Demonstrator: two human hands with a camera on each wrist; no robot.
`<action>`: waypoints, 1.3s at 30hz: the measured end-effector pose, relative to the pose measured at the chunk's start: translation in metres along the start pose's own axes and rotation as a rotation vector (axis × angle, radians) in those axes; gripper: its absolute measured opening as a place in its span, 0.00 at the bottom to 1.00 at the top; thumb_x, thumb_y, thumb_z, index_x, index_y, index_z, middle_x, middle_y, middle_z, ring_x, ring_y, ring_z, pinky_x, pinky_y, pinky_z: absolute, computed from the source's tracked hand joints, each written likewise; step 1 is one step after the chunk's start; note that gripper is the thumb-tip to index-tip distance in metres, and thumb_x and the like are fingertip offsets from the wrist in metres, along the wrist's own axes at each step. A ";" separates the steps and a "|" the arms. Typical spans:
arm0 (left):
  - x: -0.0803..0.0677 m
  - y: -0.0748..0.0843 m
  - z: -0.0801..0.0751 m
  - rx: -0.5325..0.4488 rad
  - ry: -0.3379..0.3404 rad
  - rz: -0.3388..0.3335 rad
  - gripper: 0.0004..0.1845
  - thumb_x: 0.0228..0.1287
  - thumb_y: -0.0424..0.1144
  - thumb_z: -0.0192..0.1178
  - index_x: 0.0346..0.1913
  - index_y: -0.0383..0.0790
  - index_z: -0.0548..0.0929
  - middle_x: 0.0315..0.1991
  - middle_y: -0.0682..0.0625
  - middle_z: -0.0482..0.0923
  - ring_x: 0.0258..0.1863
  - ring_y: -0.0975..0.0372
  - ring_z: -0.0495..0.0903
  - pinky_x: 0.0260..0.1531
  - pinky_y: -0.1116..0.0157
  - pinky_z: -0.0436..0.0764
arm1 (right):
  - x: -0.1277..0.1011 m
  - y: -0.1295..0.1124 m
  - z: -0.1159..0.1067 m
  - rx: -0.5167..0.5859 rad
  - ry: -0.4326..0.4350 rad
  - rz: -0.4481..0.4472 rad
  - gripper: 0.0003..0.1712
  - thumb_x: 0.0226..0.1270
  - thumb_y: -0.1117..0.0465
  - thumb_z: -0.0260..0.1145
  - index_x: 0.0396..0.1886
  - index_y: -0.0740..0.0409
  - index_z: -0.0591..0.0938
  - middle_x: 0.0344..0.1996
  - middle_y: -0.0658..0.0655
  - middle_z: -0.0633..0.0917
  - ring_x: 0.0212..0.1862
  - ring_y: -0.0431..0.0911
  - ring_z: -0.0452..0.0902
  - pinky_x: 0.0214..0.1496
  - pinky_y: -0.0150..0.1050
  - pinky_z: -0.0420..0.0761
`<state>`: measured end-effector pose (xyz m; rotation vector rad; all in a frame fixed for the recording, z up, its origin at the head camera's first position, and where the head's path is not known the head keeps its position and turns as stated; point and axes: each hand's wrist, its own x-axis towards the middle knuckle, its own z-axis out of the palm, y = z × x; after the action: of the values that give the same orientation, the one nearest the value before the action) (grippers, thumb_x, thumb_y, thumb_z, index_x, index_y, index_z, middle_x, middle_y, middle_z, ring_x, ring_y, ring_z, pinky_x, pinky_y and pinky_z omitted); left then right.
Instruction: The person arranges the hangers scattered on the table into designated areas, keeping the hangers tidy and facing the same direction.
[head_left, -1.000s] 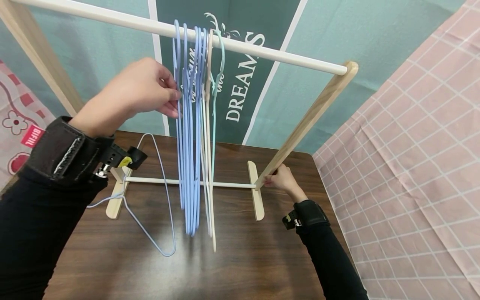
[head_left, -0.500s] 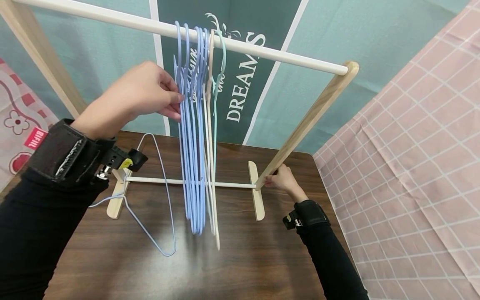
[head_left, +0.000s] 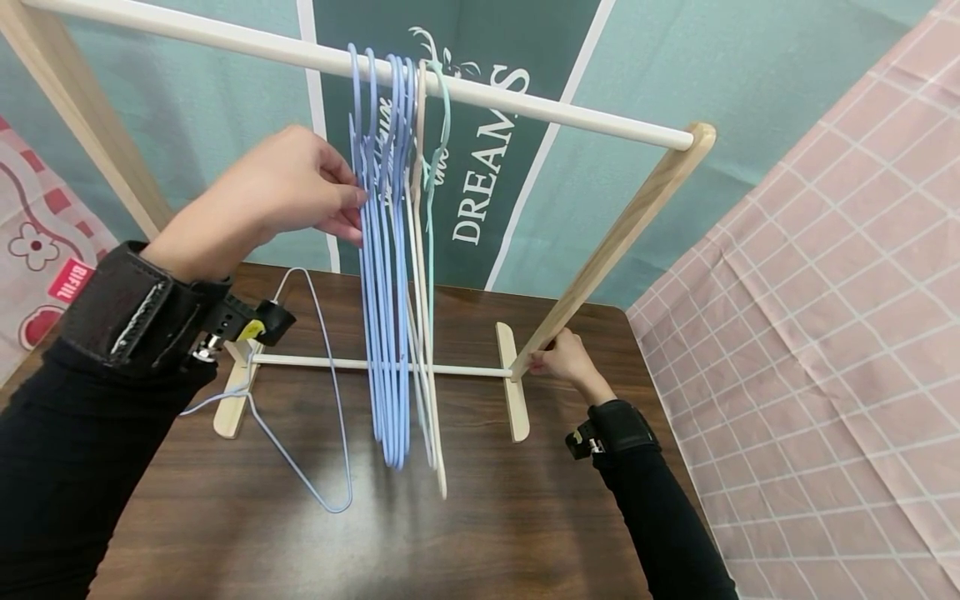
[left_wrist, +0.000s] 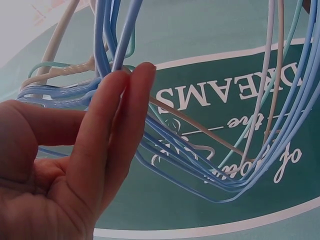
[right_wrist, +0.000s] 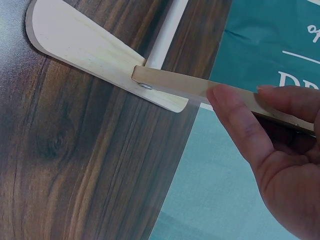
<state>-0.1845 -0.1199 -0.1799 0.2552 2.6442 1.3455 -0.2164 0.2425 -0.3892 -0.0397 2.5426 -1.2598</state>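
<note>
Several blue clothes hangers (head_left: 382,292) hang bunched on the white top rail (head_left: 225,33) of a wooden garment rack. To their right hang a beige hanger (head_left: 422,292) and a mint-green hanger (head_left: 431,242). My left hand (head_left: 292,183) touches the leftmost blue hangers below their hooks; in the left wrist view its fingers (left_wrist: 97,125) look fairly straight against them. My right hand (head_left: 564,358) holds the rack's right wooden post (head_left: 600,267) near its foot. The right wrist view has thumb and fingers on either side of that post (right_wrist: 195,85).
A loose blue hanger (head_left: 337,417) leans by the rack's left foot (head_left: 228,412). The rack stands on a dark wood table (head_left: 465,517). Printed cloth (head_left: 487,192) hangs behind, and pink checked cloth (head_left: 825,317) is at the right.
My left hand has shifted slightly right and down, and the lower ends of the hanging hangers have swung to the right. My right hand has stayed on the post.
</note>
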 end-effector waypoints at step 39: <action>-0.008 -0.004 -0.004 0.031 -0.014 0.018 0.15 0.66 0.35 0.51 0.45 0.22 0.76 0.29 0.42 0.82 0.25 0.59 0.83 0.29 0.69 0.80 | 0.000 0.002 0.000 0.012 0.002 0.018 0.22 0.63 0.73 0.57 0.55 0.78 0.65 0.44 0.78 0.75 0.40 0.61 0.80 0.42 0.48 0.79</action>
<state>-0.1782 -0.1271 -0.1808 0.2920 2.6599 1.3037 -0.2161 0.2435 -0.3903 -0.0127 2.5315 -1.2687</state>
